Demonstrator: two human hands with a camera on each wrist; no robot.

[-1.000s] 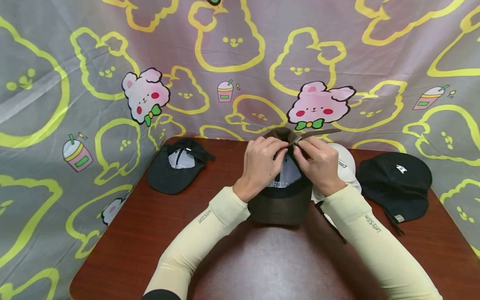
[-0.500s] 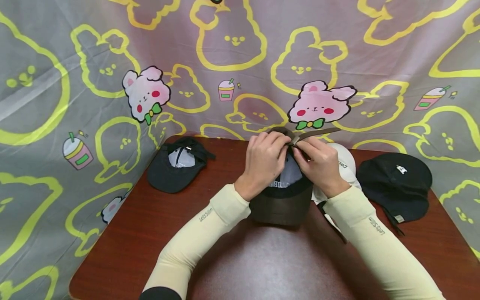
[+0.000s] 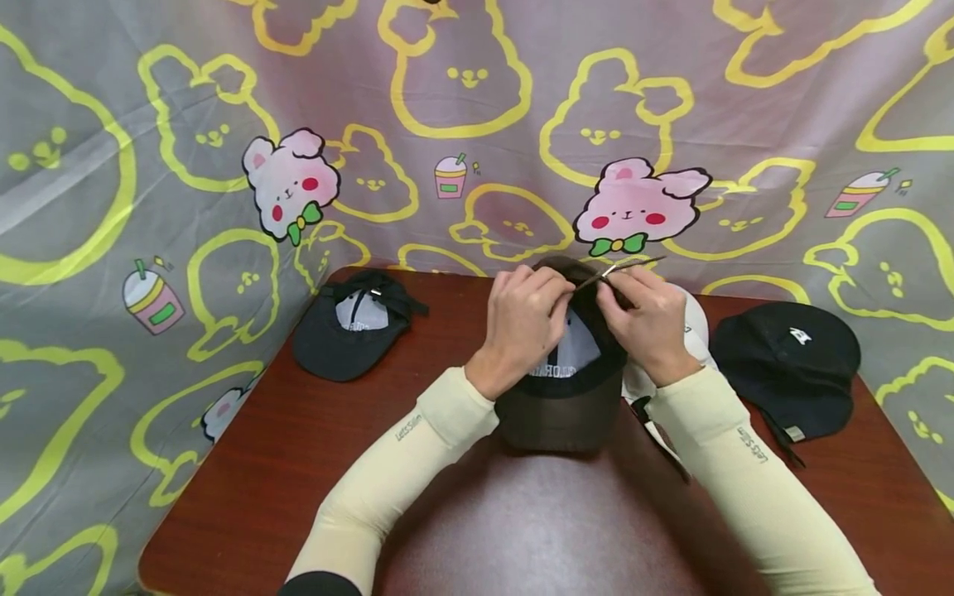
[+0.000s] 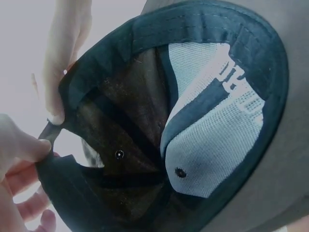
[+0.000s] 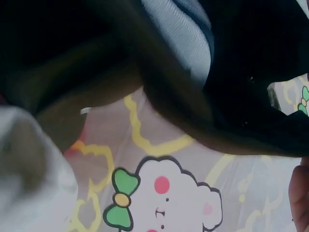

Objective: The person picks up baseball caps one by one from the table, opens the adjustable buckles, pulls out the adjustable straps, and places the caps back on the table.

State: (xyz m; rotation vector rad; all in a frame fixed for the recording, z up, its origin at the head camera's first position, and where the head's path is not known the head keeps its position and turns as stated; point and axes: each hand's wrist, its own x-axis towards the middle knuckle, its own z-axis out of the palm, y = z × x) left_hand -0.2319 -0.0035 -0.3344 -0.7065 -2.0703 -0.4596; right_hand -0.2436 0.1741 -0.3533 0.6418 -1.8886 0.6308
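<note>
A dark brown cap (image 3: 557, 420) stands in front of me with its inside facing up and its brim toward me. My left hand (image 3: 524, 327) pinches the cap's back strap on the left. On the other side my right hand (image 3: 647, 327) pinches the strap beside a small metal buckle (image 3: 608, 271). The loose strap end (image 3: 647, 261) sticks out to the right. In the left wrist view the cap's pale mesh lining (image 4: 207, 150) and the left thumb (image 4: 34, 147) on the strap show. The right wrist view has fingertips (image 5: 300, 191) at its edge.
A black cap (image 3: 343, 348) lies inside up at the table's (image 3: 261, 480) left. A white cap (image 3: 696, 319) is partly hidden behind my right hand. To its right lies another black cap (image 3: 782, 364) with a small white emblem. A patterned cloth (image 3: 507, 99) hangs behind.
My right hand has moved slightly right, away from the left hand. More of the strap shows between the two hands, and the buckle has shifted right and tilted.
</note>
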